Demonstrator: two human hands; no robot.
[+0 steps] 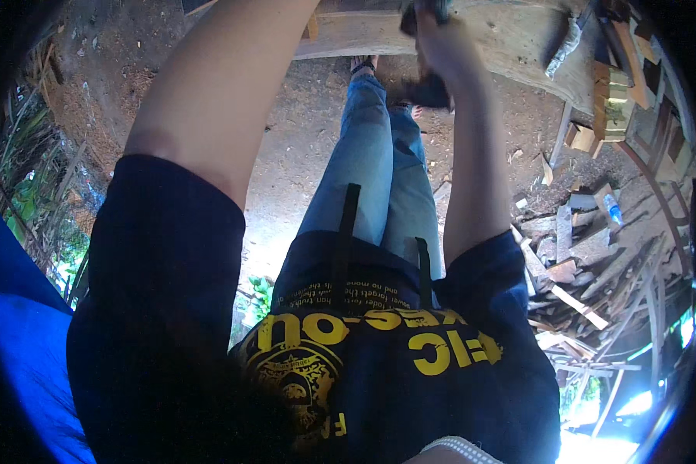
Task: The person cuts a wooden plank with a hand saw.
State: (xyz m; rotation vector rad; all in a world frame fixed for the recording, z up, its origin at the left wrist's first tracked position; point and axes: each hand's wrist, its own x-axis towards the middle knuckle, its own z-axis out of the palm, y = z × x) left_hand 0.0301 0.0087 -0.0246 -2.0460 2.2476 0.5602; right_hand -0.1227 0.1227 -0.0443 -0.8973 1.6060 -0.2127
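My right hand (442, 48) is at the top of the view, smeared by motion. Its fingers are wrapped round a dark cordless drill (431, 93), judging by the blocky base below the hand and the teal-and-black body above it. The drill's front end is cut off by the upper edge. Beneath and beyond the hand lies a pale, broad wooden plank (510, 39). My left forearm (216, 85) reaches up past the top edge, so my left hand is out of sight.
Wood offcuts (572, 240) and thin strips are heaped on the right. A wrapped, silvery tool (566, 48) lies on the plank near wooden blocks (612, 104). A blue-labelled bottle (612, 207) rests among the scraps. Dirt floor (286, 162) surrounds my legs; dry plants (35, 178) stand left.
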